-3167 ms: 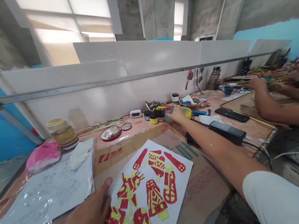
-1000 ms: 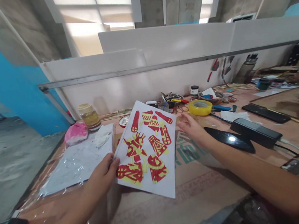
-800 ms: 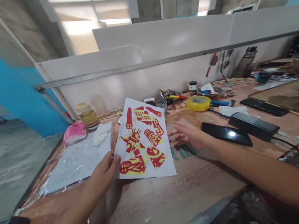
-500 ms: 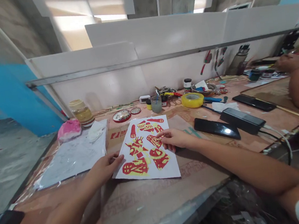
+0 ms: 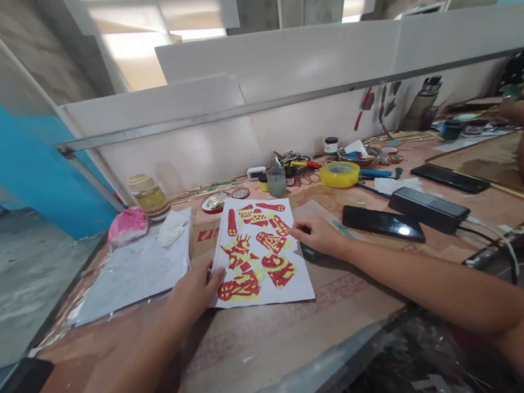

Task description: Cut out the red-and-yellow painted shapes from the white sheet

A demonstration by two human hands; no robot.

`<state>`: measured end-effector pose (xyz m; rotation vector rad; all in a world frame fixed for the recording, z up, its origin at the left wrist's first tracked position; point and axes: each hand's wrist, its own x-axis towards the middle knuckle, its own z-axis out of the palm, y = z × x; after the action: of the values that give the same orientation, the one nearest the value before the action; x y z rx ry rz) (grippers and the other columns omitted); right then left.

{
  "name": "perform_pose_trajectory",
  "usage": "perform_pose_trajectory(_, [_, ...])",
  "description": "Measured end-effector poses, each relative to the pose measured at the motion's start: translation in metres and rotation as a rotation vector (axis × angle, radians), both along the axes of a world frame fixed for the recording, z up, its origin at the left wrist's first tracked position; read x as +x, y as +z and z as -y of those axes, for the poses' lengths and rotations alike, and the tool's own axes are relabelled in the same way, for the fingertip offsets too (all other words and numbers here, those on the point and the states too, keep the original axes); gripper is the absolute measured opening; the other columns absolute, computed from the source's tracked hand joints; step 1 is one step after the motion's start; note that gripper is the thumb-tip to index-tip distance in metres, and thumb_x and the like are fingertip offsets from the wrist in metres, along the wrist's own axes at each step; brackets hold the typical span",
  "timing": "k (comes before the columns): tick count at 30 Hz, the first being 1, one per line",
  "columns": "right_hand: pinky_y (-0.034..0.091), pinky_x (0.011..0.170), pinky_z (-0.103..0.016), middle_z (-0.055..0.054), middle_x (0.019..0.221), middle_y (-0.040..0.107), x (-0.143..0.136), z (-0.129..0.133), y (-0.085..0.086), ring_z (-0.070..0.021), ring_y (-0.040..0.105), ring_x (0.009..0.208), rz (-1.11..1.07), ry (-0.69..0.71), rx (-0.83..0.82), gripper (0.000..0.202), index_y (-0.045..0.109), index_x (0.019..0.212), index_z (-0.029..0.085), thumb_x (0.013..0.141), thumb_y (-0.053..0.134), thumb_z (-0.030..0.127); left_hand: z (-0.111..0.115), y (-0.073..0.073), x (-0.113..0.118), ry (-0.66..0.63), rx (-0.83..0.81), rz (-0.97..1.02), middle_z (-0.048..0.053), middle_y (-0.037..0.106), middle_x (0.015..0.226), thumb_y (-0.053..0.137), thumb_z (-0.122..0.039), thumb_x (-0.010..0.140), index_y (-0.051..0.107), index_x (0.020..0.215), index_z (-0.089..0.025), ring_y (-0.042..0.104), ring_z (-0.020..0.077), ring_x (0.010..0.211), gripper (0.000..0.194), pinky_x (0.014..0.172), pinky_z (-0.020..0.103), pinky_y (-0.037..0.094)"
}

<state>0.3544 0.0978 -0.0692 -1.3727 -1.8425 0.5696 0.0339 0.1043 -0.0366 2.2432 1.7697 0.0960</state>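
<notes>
A: First entry, left of the left hand?
B: Stack of plastic-covered sheets, one; crumpled tissue on top. Both on the desk.
A: The left hand itself?
B: Narrow: thumb over the near left edge of the painted sheet, fingers mostly hidden beneath.
A: And the sheet?
B: White paper, one, red and yellow figures; between the two hands, lying over cardboard. Long axis runs away from the person, far end leaning slightly rightward.
A: Nearer hand?
B: Neither clearly; the left has its left edge, the right hand is at its right edge, fingers bunched. Contact, or anything pinched, cannot be told.
A: Beyond the sheet?
B: Cloudy cup, ahead of the right hand and to its left.
A: Last entries?
B: Yellow tape roll, ahead of the right hand; black phone, just right of it.
</notes>
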Motion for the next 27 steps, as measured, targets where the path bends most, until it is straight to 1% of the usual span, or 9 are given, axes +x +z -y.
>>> perform_pose_trajectory(6, [0.023,0.054,-0.027,0.005,0.053,0.032,0.007,0.0,-0.001,-0.0116,0.032,0.054,0.054,-0.043,0.036,0.048,0.033,0.054,0.022,0.09,0.049,0.051,-0.002,-0.004,-0.004,0.022,-0.05,0.073,0.016,0.073,0.118,0.028,-0.043,0.1,0.06,0.121,-0.019,0.069,0.0334,0.106,0.045,0.088,0.041,0.047])
perform_pose_trajectory(8, [0.023,0.053,-0.027,0.004,0.051,0.032,0.007,0.0,-0.001,-0.0116,0.032,0.052,0.055,-0.042,0.023,0.051,0.035,0.052,0.022,0.091,0.047,0.053,-0.003,-0.007,-0.008,0.023,-0.044,0.136,0.014,0.072,0.119,0.026,-0.043,0.1,0.058,0.122,-0.02,0.068,0.0317,0.108,0.045,0.09,0.04,0.047])
perform_pose_trajectory(11, [0.029,0.054,-0.027,0.003,0.052,0.044,0.007,-0.001,-0.001,-0.013,0.041,0.053,0.044,-0.036,0.007,0.05,0.052,0.056,0.02,0.092,0.046,0.054,-0.004,-0.008,-0.014,0.05,0.005,0.205,0.012,0.073,0.113,0.026,-0.044,0.1,0.057,0.114,-0.021,0.069,0.0295,0.105,0.04,0.086,0.038,0.047])
perform_pose_trajectory(13, [0.034,0.056,-0.026,0.001,0.056,0.053,0.006,-0.002,0.001,-0.0141,0.048,0.056,0.034,-0.029,0.006,0.049,0.061,0.062,0.019,0.093,0.046,0.054,-0.004,-0.003,-0.018,0.09,0.062,0.228,0.01,0.074,0.104,0.026,-0.046,0.1,0.055,0.107,-0.022,0.069,0.029,0.099,0.038,0.081,0.037,0.047])
perform_pose_trajectory(16, [0.039,0.056,-0.027,-0.001,0.058,0.06,0.005,-0.003,0.002,-0.0154,0.053,0.056,0.01,0.005,-0.038,0.048,0.07,0.073,0.019,0.094,0.046,0.055,-0.001,0.006,-0.024,0.127,0.16,0.304,0.007,0.071,0.09,0.028,-0.052,0.099,0.05,0.099,-0.023,0.069,0.0278,0.088,0.037,0.074,0.036,0.047])
perform_pose_trajectory(19, [0.046,0.06,-0.027,-0.005,0.071,0.071,0.002,-0.003,0.002,-0.0169,0.06,0.062,-0.12,0.06,-0.156,0.045,0.075,0.096,0.017,0.095,0.05,0.054,0.006,0.009,-0.026,0.118,0.218,0.4,0.003,0.067,0.082,0.03,-0.058,0.098,0.048,0.094,-0.025,0.066,0.025,0.079,0.038,0.07,0.034,0.047])
perform_pose_trajectory(21, [0.05,0.061,-0.027,-0.008,0.089,0.076,0.0,-0.004,0.001,-0.017,0.063,0.068,-0.278,0.075,-0.223,0.044,0.071,0.115,0.017,0.095,0.053,0.052,0.014,0.009,-0.025,0.098,0.252,0.438,0.003,0.065,0.081,0.032,-0.06,0.097,0.048,0.092,-0.025,0.063,0.0236,0.077,0.039,0.069,0.033,0.048])
perform_pose_trajectory(24, [0.057,0.06,-0.028,-0.012,0.111,0.073,-0.004,-0.005,0.003,-0.0174,0.066,0.074,-0.52,0.044,-0.314,0.05,0.057,0.138,0.018,0.095,0.058,0.045,0.028,0.007,-0.019,0.043,0.252,0.531,0.003,0.066,0.085,0.036,-0.062,0.097,0.049,0.091,-0.024,0.062,0.0218,0.076,0.04,0.069,0.032,0.049])
perform_pose_trajectory(27, [0.06,0.061,-0.028,-0.013,0.118,0.068,-0.008,-0.006,0.003,-0.0176,0.067,0.08,-0.621,-0.002,-0.376,0.056,0.048,0.145,0.02,0.093,0.062,0.036,0.034,0.01,-0.012,0.044,0.156,0.68,0.003,0.067,0.086,0.038,-0.065,0.095,0.05,0.093,-0.024,0.064,0.0209,0.076,0.043,0.065,0.029,0.053])
